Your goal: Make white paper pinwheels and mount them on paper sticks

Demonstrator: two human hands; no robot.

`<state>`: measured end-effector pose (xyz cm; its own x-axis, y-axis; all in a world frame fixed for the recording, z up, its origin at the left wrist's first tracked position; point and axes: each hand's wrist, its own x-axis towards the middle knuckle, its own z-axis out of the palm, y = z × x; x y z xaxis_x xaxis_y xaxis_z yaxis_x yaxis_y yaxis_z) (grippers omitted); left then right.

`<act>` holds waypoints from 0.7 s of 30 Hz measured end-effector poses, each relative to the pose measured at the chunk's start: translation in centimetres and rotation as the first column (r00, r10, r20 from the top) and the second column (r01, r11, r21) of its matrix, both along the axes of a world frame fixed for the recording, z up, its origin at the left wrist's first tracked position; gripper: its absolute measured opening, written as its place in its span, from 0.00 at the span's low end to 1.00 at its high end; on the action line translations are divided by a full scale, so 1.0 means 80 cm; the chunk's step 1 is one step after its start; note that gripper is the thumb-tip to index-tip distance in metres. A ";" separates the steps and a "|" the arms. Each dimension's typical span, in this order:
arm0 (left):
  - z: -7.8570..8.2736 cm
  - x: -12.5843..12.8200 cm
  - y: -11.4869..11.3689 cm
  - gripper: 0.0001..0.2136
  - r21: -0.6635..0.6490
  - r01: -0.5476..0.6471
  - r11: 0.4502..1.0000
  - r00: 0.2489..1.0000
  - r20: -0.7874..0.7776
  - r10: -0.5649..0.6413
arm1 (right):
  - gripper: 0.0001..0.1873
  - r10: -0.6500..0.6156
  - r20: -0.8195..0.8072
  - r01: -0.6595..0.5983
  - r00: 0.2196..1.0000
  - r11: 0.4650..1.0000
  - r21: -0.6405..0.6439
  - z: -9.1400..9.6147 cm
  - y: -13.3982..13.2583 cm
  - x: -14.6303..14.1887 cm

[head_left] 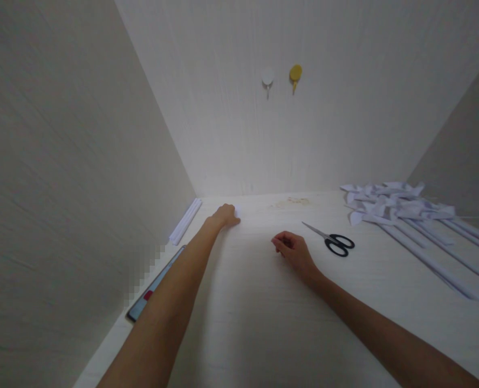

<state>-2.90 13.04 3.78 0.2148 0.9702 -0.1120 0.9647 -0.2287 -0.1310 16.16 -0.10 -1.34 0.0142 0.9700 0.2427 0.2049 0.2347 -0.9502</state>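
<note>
My left hand [225, 215] reaches to the back of the white tabletop, its fingers bent over a small white piece that looks like paper [238, 210]. Most of that piece is hidden behind the fingers. Near the middle, my right hand [295, 251] hovers over or rests on the surface with fingers curled in and the thumb against them; nothing shows in it. Scissors [332, 241] with black handles lie just right of this hand, blades pointing left and back.
Several white paper pinwheels [385, 205] on rolled paper sticks [425, 258] are piled at right. White paper rolls [185, 221] lie along the left wall, behind a phone [154, 285] partly covered by my left forearm. White [267, 76] and yellow [295, 73] hooks hang on the back wall.
</note>
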 end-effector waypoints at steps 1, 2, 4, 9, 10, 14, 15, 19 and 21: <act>0.000 0.000 0.000 0.17 0.004 -0.001 1.000 1.000 -0.002 0.001 | 0.09 -0.002 0.002 0.002 1.000 1.000 -0.002 0.000 0.000 0.000; 0.000 0.000 -0.001 0.17 0.009 -0.002 1.000 1.000 -0.005 0.002 | 0.09 -0.003 0.005 0.003 1.000 1.000 -0.002 0.000 0.001 0.000; -0.001 0.001 -0.001 0.16 0.022 -0.006 1.000 1.000 -0.010 0.006 | 0.09 -0.003 0.008 0.003 1.000 1.000 -0.002 0.000 0.001 -0.001; -0.001 0.007 -0.006 0.18 0.064 -0.036 0.997 0.999 -0.008 0.036 | 0.08 0.004 0.018 -0.004 1.000 1.000 -0.015 0.003 0.001 -0.003; -0.001 0.010 -0.007 0.19 0.076 -0.047 0.996 0.999 -0.006 0.047 | 0.08 0.004 0.018 -0.004 1.000 1.000 -0.016 0.003 0.001 -0.003; -0.001 0.021 -0.011 0.18 0.101 -0.082 0.992 0.997 0.000 0.082 | 0.08 0.006 0.017 -0.006 1.000 1.000 -0.013 0.005 -0.001 -0.004; 0.000 0.022 -0.012 0.17 0.101 -0.087 0.991 0.996 0.002 0.088 | 0.08 0.006 0.016 -0.006 1.000 1.000 -0.010 0.005 -0.001 -0.004; 0.002 0.022 -0.009 0.18 0.085 -0.093 0.992 0.996 0.006 0.092 | 0.07 0.008 0.015 -0.008 1.000 1.000 -0.009 0.006 -0.002 -0.003; 0.003 0.020 -0.007 0.17 0.070 -0.095 0.993 0.995 0.008 0.095 | 0.08 0.012 0.013 -0.012 1.000 1.000 -0.012 0.006 -0.002 -0.002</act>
